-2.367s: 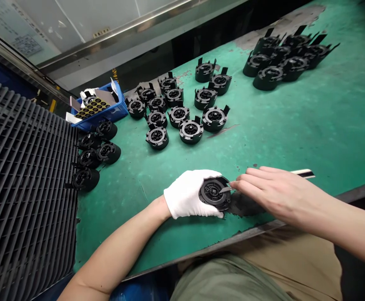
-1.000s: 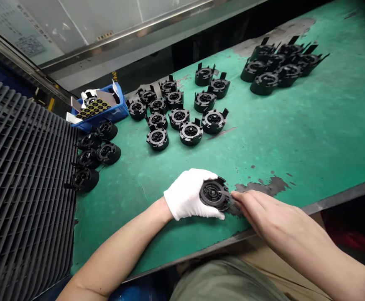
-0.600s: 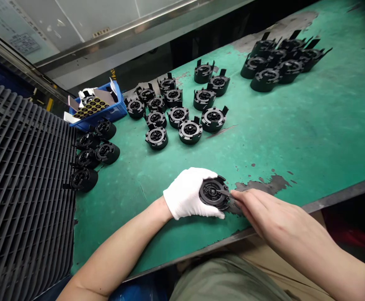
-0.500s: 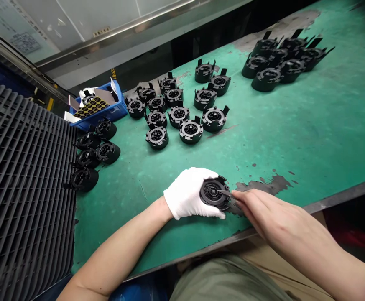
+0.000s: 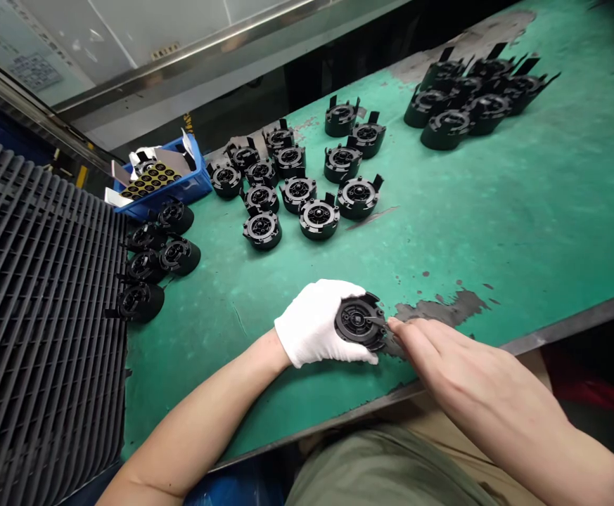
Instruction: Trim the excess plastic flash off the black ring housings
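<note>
My left hand [image 5: 320, 325], in a white glove, is wrapped around a round black plastic housing [image 5: 356, 319] with a ringed top. The housing is held near the table's front edge, its face tilted up toward me. My bare right hand [image 5: 459, 372] pinches a thin, pointed metal tool [image 5: 376, 320] that looks like tweezers. The tool's tip reaches over the face of the housing, close to its centre. Most of the tool is hidden behind my fingers.
Several similar black housings [image 5: 319, 216] stand mid-table, with another cluster [image 5: 446, 128] at the far right and more [image 5: 141, 301] at the left. A blue bin [image 5: 195, 179] holds sheets of round stickers [image 5: 151, 179]. Dark slatted racks [image 5: 37, 316] stand along the left side.
The whole view has shifted very slightly. Both hands keep their hold, and the tool tip stays over the face of the housing.
</note>
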`<action>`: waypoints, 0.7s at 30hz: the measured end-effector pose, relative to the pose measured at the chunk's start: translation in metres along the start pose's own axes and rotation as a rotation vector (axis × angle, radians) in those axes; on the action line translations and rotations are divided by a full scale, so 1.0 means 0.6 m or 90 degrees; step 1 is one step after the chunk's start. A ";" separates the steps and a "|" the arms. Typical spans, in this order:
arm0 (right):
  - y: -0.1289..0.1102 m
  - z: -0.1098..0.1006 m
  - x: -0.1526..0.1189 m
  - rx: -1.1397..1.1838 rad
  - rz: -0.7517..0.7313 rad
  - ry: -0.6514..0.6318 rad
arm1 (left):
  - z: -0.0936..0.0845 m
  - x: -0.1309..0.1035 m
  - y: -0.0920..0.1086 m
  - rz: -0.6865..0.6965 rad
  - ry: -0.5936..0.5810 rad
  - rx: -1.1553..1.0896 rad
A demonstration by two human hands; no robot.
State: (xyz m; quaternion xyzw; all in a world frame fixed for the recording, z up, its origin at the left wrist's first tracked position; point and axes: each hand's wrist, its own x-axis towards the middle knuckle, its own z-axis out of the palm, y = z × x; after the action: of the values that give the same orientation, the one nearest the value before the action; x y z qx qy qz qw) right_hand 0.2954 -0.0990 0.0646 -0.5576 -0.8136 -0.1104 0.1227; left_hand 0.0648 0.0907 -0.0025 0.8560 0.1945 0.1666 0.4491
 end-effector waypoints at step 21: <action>0.144 0.035 0.011 0.267 -0.076 -0.044 | -0.012 -0.002 -0.003 -0.008 -0.067 -0.078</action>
State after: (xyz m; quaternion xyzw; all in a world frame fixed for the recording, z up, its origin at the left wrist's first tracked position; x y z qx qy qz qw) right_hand 0.3721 -0.0562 0.0503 -0.4740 -0.8541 0.0732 0.2012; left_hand 0.0600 0.0964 -0.0002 0.8334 0.1657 0.1297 0.5111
